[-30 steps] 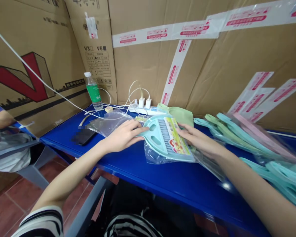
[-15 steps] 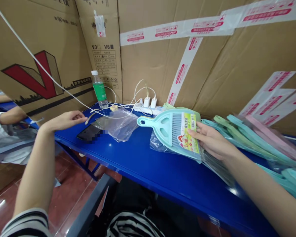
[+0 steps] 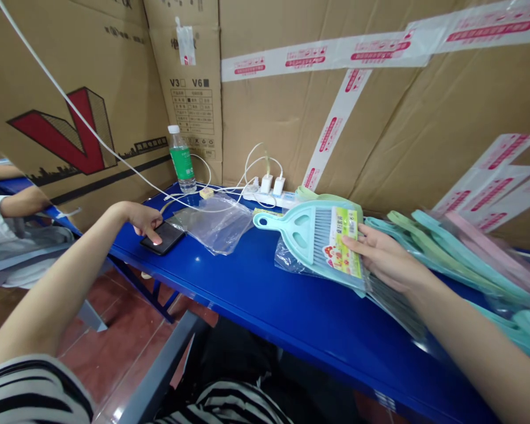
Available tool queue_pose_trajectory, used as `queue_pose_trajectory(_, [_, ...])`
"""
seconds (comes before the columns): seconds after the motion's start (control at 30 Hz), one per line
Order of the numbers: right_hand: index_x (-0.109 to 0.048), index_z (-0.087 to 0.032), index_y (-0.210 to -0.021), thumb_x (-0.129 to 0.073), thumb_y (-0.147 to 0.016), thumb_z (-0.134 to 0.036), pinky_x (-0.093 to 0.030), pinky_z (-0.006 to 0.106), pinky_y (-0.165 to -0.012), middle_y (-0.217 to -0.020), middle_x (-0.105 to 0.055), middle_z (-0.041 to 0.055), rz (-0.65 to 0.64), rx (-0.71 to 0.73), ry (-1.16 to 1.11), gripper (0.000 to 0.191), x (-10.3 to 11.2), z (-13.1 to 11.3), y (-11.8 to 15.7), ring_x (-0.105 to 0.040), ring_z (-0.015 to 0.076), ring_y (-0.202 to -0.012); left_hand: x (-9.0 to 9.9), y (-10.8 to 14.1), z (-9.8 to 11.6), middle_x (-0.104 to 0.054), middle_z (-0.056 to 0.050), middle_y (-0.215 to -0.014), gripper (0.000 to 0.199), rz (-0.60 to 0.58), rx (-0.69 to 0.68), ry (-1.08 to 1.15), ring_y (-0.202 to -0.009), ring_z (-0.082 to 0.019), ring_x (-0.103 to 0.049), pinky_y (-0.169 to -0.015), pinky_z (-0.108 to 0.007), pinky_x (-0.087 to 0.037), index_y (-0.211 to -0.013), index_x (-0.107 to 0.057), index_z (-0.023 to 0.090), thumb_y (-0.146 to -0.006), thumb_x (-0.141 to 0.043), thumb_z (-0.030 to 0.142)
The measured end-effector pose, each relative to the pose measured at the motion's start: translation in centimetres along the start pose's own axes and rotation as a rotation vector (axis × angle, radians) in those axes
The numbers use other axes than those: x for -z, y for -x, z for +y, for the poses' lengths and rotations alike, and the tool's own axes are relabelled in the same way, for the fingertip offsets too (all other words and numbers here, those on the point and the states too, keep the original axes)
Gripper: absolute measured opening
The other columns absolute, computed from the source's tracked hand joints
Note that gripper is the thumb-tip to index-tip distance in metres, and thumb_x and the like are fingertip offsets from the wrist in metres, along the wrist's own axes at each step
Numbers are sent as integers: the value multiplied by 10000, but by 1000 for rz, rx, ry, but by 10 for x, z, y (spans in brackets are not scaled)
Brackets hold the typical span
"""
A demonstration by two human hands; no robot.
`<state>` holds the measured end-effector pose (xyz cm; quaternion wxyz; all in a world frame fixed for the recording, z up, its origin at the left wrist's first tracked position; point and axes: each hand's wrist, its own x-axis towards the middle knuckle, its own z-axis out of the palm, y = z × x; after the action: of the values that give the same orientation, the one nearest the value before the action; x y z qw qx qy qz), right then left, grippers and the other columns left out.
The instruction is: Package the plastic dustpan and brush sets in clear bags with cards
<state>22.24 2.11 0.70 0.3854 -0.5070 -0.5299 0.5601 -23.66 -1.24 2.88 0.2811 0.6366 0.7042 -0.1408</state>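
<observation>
The mint-green plastic dustpan [image 3: 298, 232] lay right of centre on the blue table [image 3: 265, 309], its holed handle pointing left and its lower edge over a clear plastic bag [image 3: 287, 259]. Grey bristles [image 3: 322, 231] filled the middle of the scoop, and a printed label card [image 3: 345, 250] covered its right part. The set looked light and fairly stiff, though its thin lip might flex, and the glossy plastic and loose bag could slip. The handle or the thick rim looked the surest places to take hold.

The right hand [image 3: 380, 257] lay against the dustpan's right side, its fingers extended and slightly fanned over the card. Whether the thumb gripped from beneath could not be told. Left of centre, the left hand [image 3: 143, 221] was loosely curled, pinching nothing, with its index fingertip on a black smartphone [image 3: 164, 237]. A crumpled clear bag [image 3: 214, 224] lay just beside the phone.

Farther up stood a green-labelled water bottle [image 3: 182, 159] and a white power strip [image 3: 265, 199] with 2 chargers. At the right edge lay a heap of bagged aqua, green and pink dustpans [image 3: 459, 253]. Taped cardboard [image 3: 269, 118] rose behind, and at upper left showed a co-worker's forearm [image 3: 24, 203].
</observation>
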Motion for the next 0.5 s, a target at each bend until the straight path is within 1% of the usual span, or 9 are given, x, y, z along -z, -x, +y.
queue_pose_trajectory(0.07, [-577, -259, -898, -564, -799, -164, -610, 318, -753, -821, -771, 51, -13, 16, 8, 138, -1, 0, 0, -750, 224, -834, 1, -2, 0, -497, -5, -553, 617, -42, 26, 15, -550, -177, -514, -520, -310, -466, -570, -425, 221, -405, -754, 717])
queue_pose_trajectory(0.13, [-567, -265, -887, -601, -767, -188, -616, 327, -702, -826, -769, 54, -28, 46, 31, 146, 0, 2, -2, -749, 240, -833, 2, -3, 2, -512, -13, -550, 604, -67, 23, 5, -546, -175, -503, -522, -309, -451, -581, -462, 216, -402, -752, 715])
queue_pose_trajectory(0.2, [-560, -274, -883, -649, -724, -209, -619, 340, -664, -820, -768, 52, -42, 62, 55, 194, 1, 4, -3, -748, 261, -842, 3, -4, 3, -515, -12, -538, 616, -87, 20, -4, -529, -170, -486, -508, -303, -428, -593, -485, 214, -385, -756, 727])
queue_pose_trajectory(0.3, [-564, -282, -899, -669, -706, -227, -619, 349, -675, -808, -768, 46, -39, 57, 61, 226, 1, 7, -6, -749, 267, -830, 3, 0, 3, -492, 3, -516, 657, -78, 6, -9, -505, -160, -471, -472, -282, -398, -589, -478, 217, -360, -761, 764])
queue_pose_trajectory(0.37, [-569, -283, -914, -649, -732, -238, -618, 361, -720, -813, -771, 45, -44, 62, 69, 203, 1, 9, -7, -751, 262, -813, 0, 6, 1, -501, 9, -530, 679, -9, -36, 21, -517, -153, -475, -464, -263, -400, -606, -490, 212, -409, -722, 819])
queue_pose_trajectory(0.4, [-570, -284, -913, -638, -744, -240, -616, 370, -741, -811, -772, 43, -45, 66, 73, 188, 1, 10, -8, -752, 260, -805, -2, 9, 0, -525, 8, -557, 686, 50, -64, 43, -540, -154, -489, -473, -254, -412, -641, -518, 205, -469, -677, 850])
queue_pose_trajectory(0.47, [-569, -284, -904, -627, -756, -239, -612, 383, -767, -800, -773, 42, -40, 61, 77, 165, 0, 11, -9, -752, 260, -800, -8, 15, 0, -607, -3, -666, 704, 153, -95, 44, -633, -173, -557, -541, -253, -466, -786, -600, 191, -594, -587, 868])
queue_pose_trajectory(0.5, [-571, -284, -904, -627, -757, -238, -611, 385, -773, -800, -773, 43, -38, 56, 76, 163, 0, 12, -9, -752, 260, -804, -11, 17, 1, -653, -15, -754, 723, 203, -96, 19, -707, -193, -600, -602, -265, -498, -902, -630, 188, -641, -556, 857])
